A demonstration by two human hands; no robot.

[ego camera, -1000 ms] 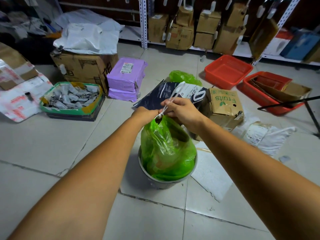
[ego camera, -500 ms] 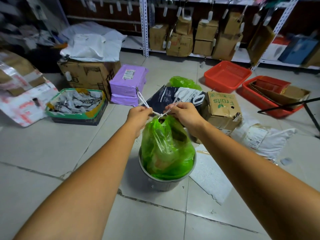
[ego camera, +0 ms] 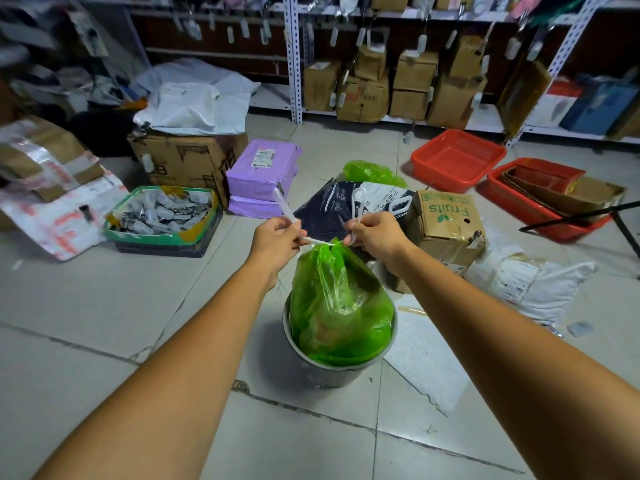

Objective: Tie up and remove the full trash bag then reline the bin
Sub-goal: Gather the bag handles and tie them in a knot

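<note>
Pale tiled floor point(ego camera: 104, 306), dark grout lines, chipped at joints. Grey bin point(ego camera: 332, 375) upright at centre. White sheet point(ego camera: 422, 362) flat just right of bin. Behind bin: black-and-white bag point(ego camera: 332, 202), crumpled green bag point(ego camera: 372, 173) beyond it, "Fruits" carton point(ego camera: 446, 223) just beside. Left: green-rimmed tray point(ego camera: 156, 235) of small packets; big cardboard box point(ego camera: 187, 161) behind; two purple parcels point(ego camera: 261, 168) stacked beside box. Far left: taped carton point(ego camera: 45, 168). Right: two red baskets point(ego camera: 457, 161) side by side, nearer holding cardboard. White parcel point(ego camera: 526, 282) near "Fruits" carton.
</note>
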